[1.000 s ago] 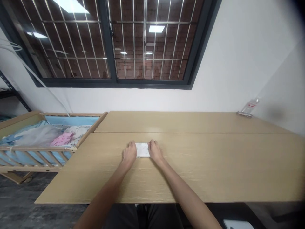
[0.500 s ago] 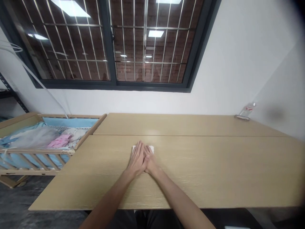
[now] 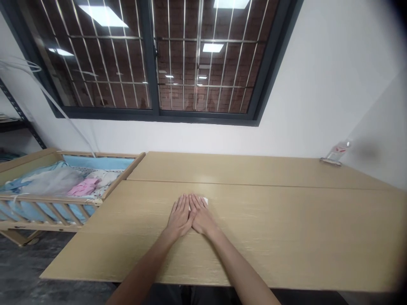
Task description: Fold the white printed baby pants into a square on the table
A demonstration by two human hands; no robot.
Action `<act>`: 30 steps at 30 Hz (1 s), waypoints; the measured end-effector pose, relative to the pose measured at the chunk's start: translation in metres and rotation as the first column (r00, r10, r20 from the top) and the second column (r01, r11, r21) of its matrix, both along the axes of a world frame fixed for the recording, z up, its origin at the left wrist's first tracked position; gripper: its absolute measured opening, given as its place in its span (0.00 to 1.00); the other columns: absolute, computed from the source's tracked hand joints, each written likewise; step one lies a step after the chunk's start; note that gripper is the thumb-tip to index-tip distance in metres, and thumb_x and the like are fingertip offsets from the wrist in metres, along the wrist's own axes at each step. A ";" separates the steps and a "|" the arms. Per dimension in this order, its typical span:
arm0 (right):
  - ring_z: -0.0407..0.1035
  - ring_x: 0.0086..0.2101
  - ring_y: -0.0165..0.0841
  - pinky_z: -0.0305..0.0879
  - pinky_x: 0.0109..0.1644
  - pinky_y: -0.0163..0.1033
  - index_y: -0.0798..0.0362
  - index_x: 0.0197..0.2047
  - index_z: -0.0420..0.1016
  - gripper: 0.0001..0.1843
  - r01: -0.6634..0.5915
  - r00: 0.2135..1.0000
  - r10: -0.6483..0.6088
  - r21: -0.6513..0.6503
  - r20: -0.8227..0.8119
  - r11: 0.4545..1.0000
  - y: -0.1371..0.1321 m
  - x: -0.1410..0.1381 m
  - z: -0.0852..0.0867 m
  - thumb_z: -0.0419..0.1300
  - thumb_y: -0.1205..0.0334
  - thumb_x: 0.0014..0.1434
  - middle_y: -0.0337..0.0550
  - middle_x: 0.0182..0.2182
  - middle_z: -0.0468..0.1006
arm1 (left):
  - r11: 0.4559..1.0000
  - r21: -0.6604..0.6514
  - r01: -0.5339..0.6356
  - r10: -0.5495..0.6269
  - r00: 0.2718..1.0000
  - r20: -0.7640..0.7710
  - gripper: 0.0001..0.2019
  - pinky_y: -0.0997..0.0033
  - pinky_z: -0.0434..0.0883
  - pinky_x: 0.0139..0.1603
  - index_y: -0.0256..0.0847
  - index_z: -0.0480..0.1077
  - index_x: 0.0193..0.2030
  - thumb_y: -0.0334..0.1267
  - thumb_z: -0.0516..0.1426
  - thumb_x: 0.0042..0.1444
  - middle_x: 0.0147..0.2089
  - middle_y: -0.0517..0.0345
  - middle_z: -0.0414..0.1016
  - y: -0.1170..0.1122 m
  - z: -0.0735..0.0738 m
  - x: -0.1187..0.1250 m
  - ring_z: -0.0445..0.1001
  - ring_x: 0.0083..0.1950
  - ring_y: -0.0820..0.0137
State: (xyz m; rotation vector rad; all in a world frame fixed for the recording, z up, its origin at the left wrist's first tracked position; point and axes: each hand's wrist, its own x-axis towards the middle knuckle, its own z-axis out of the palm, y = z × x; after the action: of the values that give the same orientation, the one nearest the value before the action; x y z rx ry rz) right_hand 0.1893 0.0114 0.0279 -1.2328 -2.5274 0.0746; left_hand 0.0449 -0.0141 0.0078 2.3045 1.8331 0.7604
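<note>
Side by side on the wooden table (image 3: 270, 228), my left hand (image 3: 179, 215) and my right hand (image 3: 201, 215) lie flat, palms down, with fingers stretched forward. Their inner edges touch near the thumbs. Under the right fingertips a white piece of tissue or paper (image 3: 206, 200) peeks out at the right corner and between the hands; the rest of it is covered. Both hands press down on it rather than grip it, though how far it reaches under the left hand is hidden.
A wooden crib (image 3: 57, 200) with blue lining, a pink cloth (image 3: 84, 187) and white netting stands at the table's left. A clear packet with red print (image 3: 337, 151) leans at the back right corner. Behind the table are a white wall and a barred window (image 3: 203, 115).
My right hand has flattened, its fingers now stretched forward beside the left. My left hand has shifted slightly left, covering the tissue's left corner. The view has tilted a little.
</note>
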 end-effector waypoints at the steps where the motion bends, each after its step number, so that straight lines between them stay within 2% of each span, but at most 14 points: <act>1: 0.41 0.73 0.43 0.37 0.76 0.54 0.61 0.76 0.50 0.35 0.022 1.000 -0.022 -0.022 -0.016 1.000 0.000 0.003 0.001 0.45 0.60 0.69 0.54 0.73 0.51 | 1.000 0.009 -0.016 0.016 1.000 -0.019 0.36 0.46 0.50 0.76 0.32 0.47 0.76 0.55 0.36 0.71 0.78 0.39 0.48 0.000 -0.001 0.000 0.44 0.79 0.57; 6: 0.37 0.74 0.42 0.38 0.75 0.54 0.66 0.76 0.45 0.36 0.125 0.990 -0.133 -0.143 -0.047 0.982 0.000 0.027 0.004 0.39 0.53 0.72 0.57 0.74 0.45 | 0.995 0.075 -0.060 0.064 0.997 -0.047 0.36 0.45 0.52 0.75 0.31 0.50 0.75 0.56 0.38 0.71 0.76 0.36 0.51 -0.001 -0.005 0.001 0.47 0.78 0.55; 10: 0.37 0.74 0.44 0.40 0.75 0.55 0.65 0.77 0.42 0.40 0.182 0.975 -0.206 -0.227 -0.086 0.957 0.000 0.042 0.004 0.37 0.45 0.73 0.60 0.75 0.43 | 0.995 0.084 -0.055 0.059 0.997 -0.050 0.37 0.46 0.51 0.75 0.28 0.50 0.75 0.56 0.38 0.71 0.77 0.36 0.51 0.001 -0.010 0.002 0.47 0.78 0.54; 14: 0.34 0.74 0.46 0.41 0.74 0.57 0.62 0.77 0.44 0.41 0.138 0.978 -0.157 -0.137 -0.136 0.981 -0.003 0.044 0.014 0.42 0.42 0.72 0.61 0.75 0.41 | 0.995 0.093 -0.024 0.025 1.000 -0.012 0.36 0.46 0.52 0.75 0.28 0.51 0.74 0.56 0.39 0.71 0.76 0.34 0.51 0.004 -0.008 -0.005 0.47 0.78 0.53; 17: 0.40 0.73 0.48 0.44 0.73 0.57 0.57 0.75 0.51 0.38 0.073 0.979 -0.077 -0.031 -0.187 0.997 -0.006 0.043 0.025 0.48 0.43 0.70 0.59 0.75 0.46 | 0.981 0.186 0.058 -0.070 0.996 0.062 0.32 0.48 0.53 0.75 0.32 0.54 0.73 0.52 0.41 0.72 0.75 0.38 0.55 0.007 0.001 -0.019 0.51 0.77 0.57; 20: 0.51 0.69 0.49 0.50 0.71 0.56 0.55 0.74 0.55 0.39 0.005 0.973 -0.012 -0.030 -0.231 1.000 -0.007 0.045 0.030 0.55 0.44 0.67 0.60 0.71 0.57 | 0.961 0.259 0.097 -0.132 0.984 0.122 0.27 0.48 0.56 0.74 0.39 0.59 0.70 0.50 0.45 0.70 0.72 0.43 0.63 0.008 0.010 -0.034 0.58 0.75 0.59; 23: 0.55 0.67 0.50 0.51 0.71 0.56 0.55 0.74 0.55 0.42 -0.072 0.972 0.046 -0.104 -0.230 0.992 -0.006 0.048 0.028 0.60 0.46 0.63 0.60 0.69 0.61 | 0.980 0.156 0.126 -0.147 0.981 0.128 0.28 0.48 0.59 0.72 0.42 0.61 0.69 0.52 0.51 0.67 0.69 0.45 0.67 0.006 0.012 -0.044 0.63 0.72 0.57; 26: 0.52 0.69 0.49 0.48 0.72 0.57 0.56 0.74 0.53 0.43 -0.076 0.974 0.036 -0.174 -0.222 0.982 -0.003 0.051 0.021 0.60 0.54 0.61 0.60 0.71 0.58 | 0.979 0.059 0.194 -0.198 0.976 0.091 0.35 0.49 0.60 0.72 0.42 0.60 0.70 0.54 0.60 0.59 0.70 0.45 0.66 0.005 0.008 -0.048 0.62 0.72 0.55; 28: 0.52 0.70 0.47 0.48 0.72 0.56 0.55 0.75 0.52 0.42 -0.061 0.972 0.016 -0.190 -0.233 0.980 0.000 0.051 0.016 0.58 0.62 0.59 0.59 0.71 0.58 | 0.973 0.067 0.219 -0.223 0.972 0.068 0.36 0.50 0.60 0.72 0.44 0.62 0.69 0.50 0.63 0.55 0.71 0.46 0.66 0.006 0.004 -0.049 0.61 0.73 0.56; 30: 0.53 0.70 0.45 0.50 0.72 0.55 0.54 0.74 0.53 0.43 -0.057 0.964 0.008 -0.178 -0.266 0.982 0.004 0.049 0.010 0.56 0.67 0.56 0.57 0.70 0.60 | 0.972 0.103 0.210 -0.217 0.974 0.058 0.31 0.51 0.61 0.72 0.45 0.65 0.65 0.41 0.63 0.54 0.69 0.48 0.68 0.009 0.001 -0.049 0.64 0.72 0.58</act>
State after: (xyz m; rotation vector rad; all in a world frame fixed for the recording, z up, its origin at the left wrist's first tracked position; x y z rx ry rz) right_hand 0.2385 0.0155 0.0382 -1.1602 -2.3480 0.4597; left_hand -0.0038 -0.0055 0.0092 2.4496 1.5194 0.9005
